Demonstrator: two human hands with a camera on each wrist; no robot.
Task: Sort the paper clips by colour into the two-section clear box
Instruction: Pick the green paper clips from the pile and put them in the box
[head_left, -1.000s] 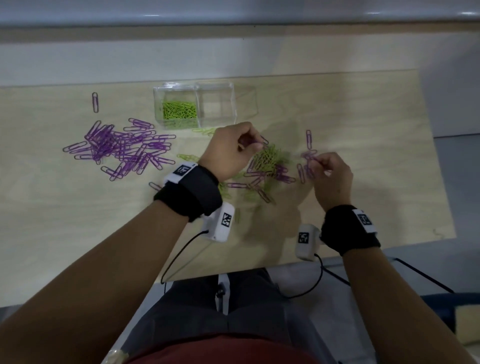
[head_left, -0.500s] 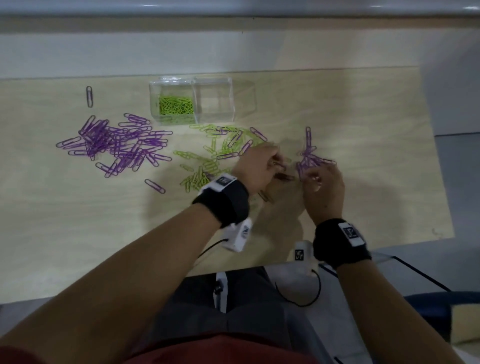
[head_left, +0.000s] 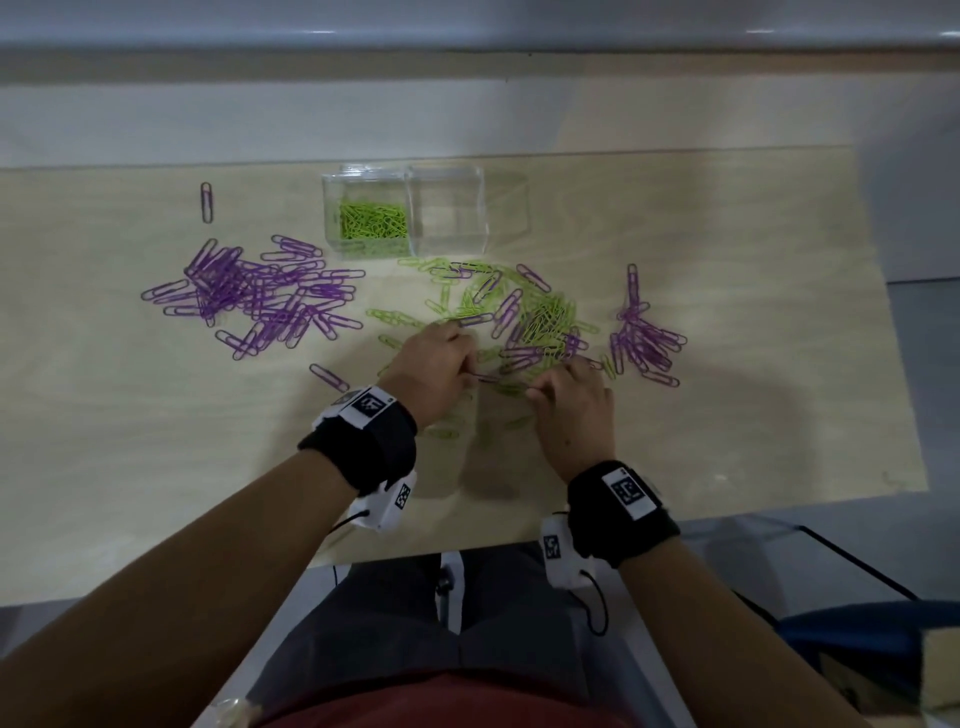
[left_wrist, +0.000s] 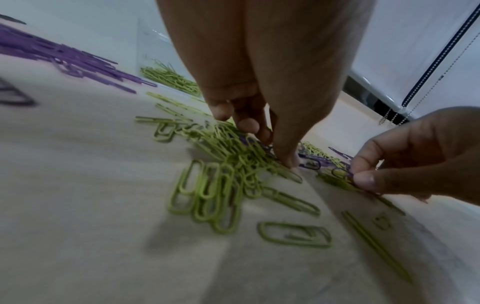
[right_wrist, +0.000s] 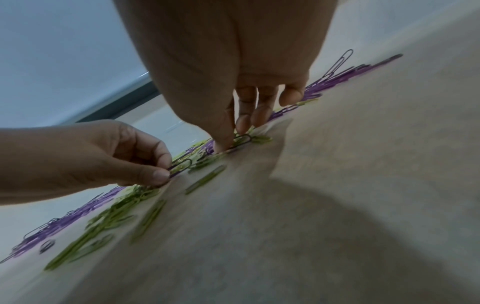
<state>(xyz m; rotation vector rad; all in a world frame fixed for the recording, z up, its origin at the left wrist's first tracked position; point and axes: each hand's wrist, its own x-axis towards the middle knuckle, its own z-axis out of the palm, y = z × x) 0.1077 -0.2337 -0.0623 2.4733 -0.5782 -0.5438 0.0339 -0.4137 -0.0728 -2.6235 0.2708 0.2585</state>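
The head view is dim and slightly soft, its light falling from above and ahead. The desk (head_left: 727, 234) is paler at the far edge and darker near the person, and broad soft shadows spread right of the arms. Faint glare marks the clear box (head_left: 447, 208). Straight lines bow toward the frame edges. Both wrist views are strongly distorted; near paper clips (left_wrist: 293, 234) smear with motion blur, and a large dark shadow (right_wrist: 337, 216) crosses the right one.

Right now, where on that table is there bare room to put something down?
The near left of the table, below the purple clips, and the far right edge look bare. Between the hands, the mixed clips crowd it.
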